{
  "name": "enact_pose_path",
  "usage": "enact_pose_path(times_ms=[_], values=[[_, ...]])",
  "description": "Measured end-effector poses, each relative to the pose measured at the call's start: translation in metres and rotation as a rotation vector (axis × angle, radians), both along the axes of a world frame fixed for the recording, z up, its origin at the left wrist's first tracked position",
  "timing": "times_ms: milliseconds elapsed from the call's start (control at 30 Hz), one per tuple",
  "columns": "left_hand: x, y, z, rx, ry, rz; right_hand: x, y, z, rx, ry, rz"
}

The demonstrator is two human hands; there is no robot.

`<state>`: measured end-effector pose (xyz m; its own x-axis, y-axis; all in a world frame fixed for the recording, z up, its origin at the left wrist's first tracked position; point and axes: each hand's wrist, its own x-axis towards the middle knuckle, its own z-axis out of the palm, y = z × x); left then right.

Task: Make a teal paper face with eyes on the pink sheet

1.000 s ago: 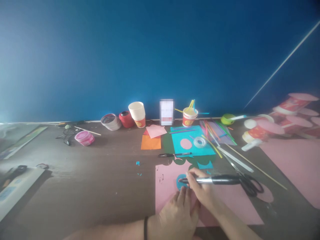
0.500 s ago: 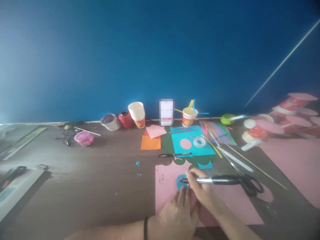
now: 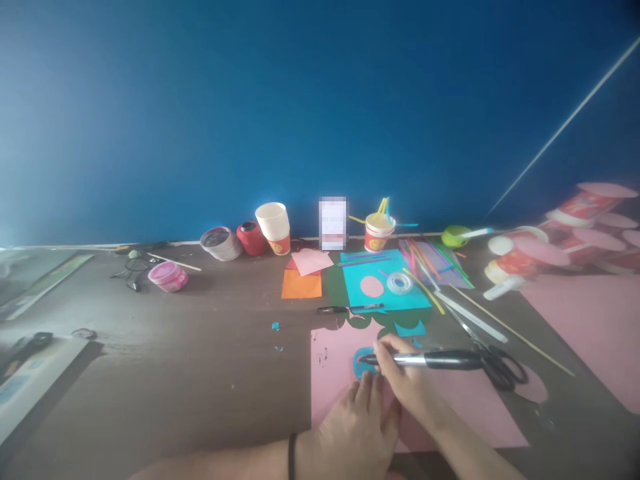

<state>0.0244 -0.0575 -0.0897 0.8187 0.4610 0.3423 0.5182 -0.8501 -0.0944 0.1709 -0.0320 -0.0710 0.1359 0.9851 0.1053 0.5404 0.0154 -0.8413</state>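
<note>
One blue wall (image 3: 280,113) behind a brown table (image 3: 200,387). On the table, a pink sheet (image 3: 465,413) with curved cuts along the far edge. Rests the left hand (image 3: 353,420) on it, open and flat, fingers stretched forward; grips in the right hand (image 3: 400,370) a thick marker (image 3: 437,360). To the right, black-handled scissors (image 3: 503,373). Under the marker tip, on the sheet, a round blue piece (image 3: 358,369), just beside the left fingertips or touched by them; cannot tell which.

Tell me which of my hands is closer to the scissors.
Right. Your right hand, gripping the marker, is just left of the scissors; your left hand is farther left, on the pink sheet.
</note>
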Motion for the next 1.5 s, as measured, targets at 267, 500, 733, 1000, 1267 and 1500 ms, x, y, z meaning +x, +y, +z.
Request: enact_pose_path(times_ms=[267,500,733,1000,1267,1500], values=[[0.0008,-0.0022,-0.0046,-0.048,0.04,0.033,-0.0003,0.0005,0.0028,0.0,-0.02,0.037],[-0.0016,-0.0018,-0.005,-0.042,0.055,-0.002,0.0003,-0.0006,-0.0006,-0.001,-0.01,0.005],[-0.0018,-0.003,-0.006,-0.026,0.057,0.007,0.0012,-0.0006,-0.0044,0.033,0.009,-0.015],[0.0015,-0.0059,-0.0083,0.006,-0.024,0.067,0.0005,-0.0017,-0.0008,0.037,0.044,-0.026],[-0.0011,-0.0038,-0.0016,0.0,0.014,0.03,0.0009,-0.0002,-0.0045,0.022,0.048,-0.05],[-0.0001,-0.0048,-0.0043,-0.013,0.01,0.055,0.0005,-0.0009,-0.0047,0.036,0.086,-0.044]])
